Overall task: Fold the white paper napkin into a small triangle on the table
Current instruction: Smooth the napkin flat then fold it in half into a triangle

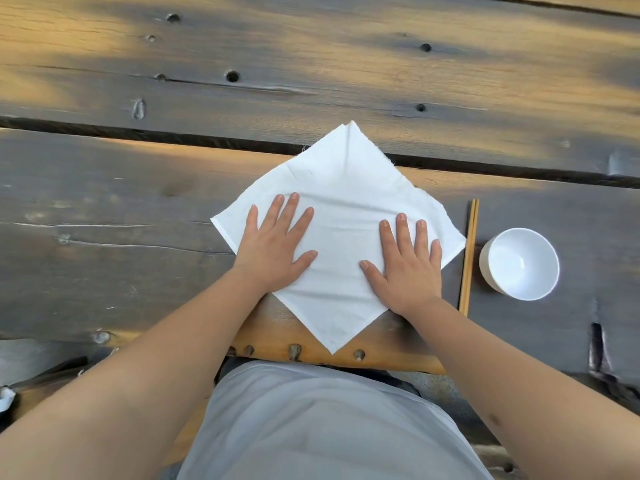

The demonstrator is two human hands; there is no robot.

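The white napkin (341, 188) lies spread flat on the wooden table (104, 258) as a diamond, one corner pointing away from me and one toward my body. My left hand (273, 247) rests palm down on its left half, fingers spread. On the right half my right hand (408, 265) lies flat in the same way. Neither hand grips anything. A faint crease runs from the far corner down the middle of the napkin.
A pair of wooden chopsticks (468, 258) lies just right of the napkin, almost touching its right corner. A white bowl (519, 263) stands right of the chopsticks. A dark gap between planks (173, 138) crosses the table under the napkin's far corner.
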